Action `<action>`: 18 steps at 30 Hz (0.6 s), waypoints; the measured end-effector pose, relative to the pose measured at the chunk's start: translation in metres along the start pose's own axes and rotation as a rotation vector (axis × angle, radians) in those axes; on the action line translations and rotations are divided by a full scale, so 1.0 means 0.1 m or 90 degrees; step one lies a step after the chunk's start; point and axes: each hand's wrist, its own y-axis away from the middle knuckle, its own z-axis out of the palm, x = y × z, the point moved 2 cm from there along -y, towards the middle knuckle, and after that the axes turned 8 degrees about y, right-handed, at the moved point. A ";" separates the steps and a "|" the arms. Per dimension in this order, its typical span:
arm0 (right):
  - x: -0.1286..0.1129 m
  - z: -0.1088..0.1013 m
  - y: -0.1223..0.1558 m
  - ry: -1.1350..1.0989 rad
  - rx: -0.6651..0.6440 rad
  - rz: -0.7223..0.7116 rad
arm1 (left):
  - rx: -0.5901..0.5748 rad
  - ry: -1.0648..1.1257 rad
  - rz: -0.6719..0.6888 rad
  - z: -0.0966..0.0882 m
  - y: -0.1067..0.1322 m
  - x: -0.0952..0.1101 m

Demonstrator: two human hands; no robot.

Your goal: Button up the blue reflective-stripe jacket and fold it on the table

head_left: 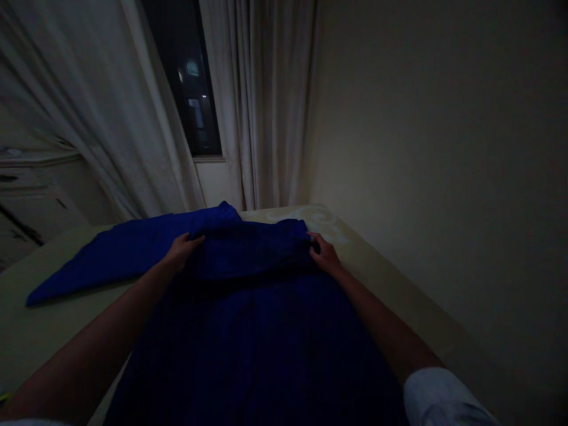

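Observation:
A dark blue garment [248, 307] lies spread on a pale bed [53, 319] in dim light. One long sleeve of it stretches out to the left. My left hand [181, 249] pinches a fold of the cloth near the garment's top left. At the top right corner my right hand [325, 253] grips the cloth's edge with curled fingers. Both forearms reach forward over the garment.
White curtains [261, 100] hang behind the bed around a dark window [190, 77]. A plain wall [444, 148] runs along the bed's right side. A pale piece of furniture [31, 189] stands at the far left.

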 end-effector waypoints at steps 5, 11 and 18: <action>0.03 -0.07 -0.57 0.084 0.087 0.255 | 0.130 -0.258 0.116 -0.11 -0.06 0.32; 0.03 -0.07 -0.06 0.159 -0.044 0.311 | -0.038 -0.516 0.253 -0.26 0.60 -0.01; 0.00 -0.91 1.65 0.094 0.011 0.242 | -0.070 -0.467 0.334 -1.24 2.52 -1.23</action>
